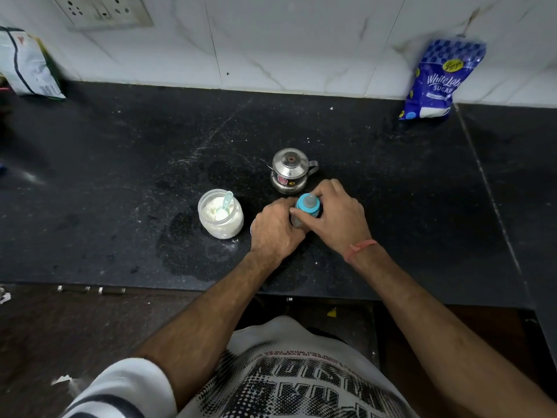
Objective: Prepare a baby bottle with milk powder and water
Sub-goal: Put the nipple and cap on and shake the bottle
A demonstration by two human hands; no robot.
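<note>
Looks like the cap step: either twisting the blue ring off to fill, or twisting it on to close. Cannot tell which from here. Hard to see inside, so cannot tell if milk or water is in yet.

Small clear baby bottle with a blue screw ring and grey teat [307,206] stands upright on the black stone counter [120,164], just in front of the shiny steel pot with a lid and small handle [290,174], a bit to its right.

Left hand [275,229] wraps round the low clear part of the bottle, fingers curled tight, holding it still. Right hand [334,214] comes from the other side, thumb and fingers curled round the blue ring at the top. Both hands touching the bottle, one low, one high.

Round clear jar of white milk powder with a little blue scoop inside [221,213] sits open, in front of the steel pot and to its left, near the left hand.

Next move calls for a firm hold low down and a slow turn up top, keeping the bottle straight so nothing spills.

Blue sugar bag [434,78] leans on the white wall, far behind the steel pot and to its right.
</note>
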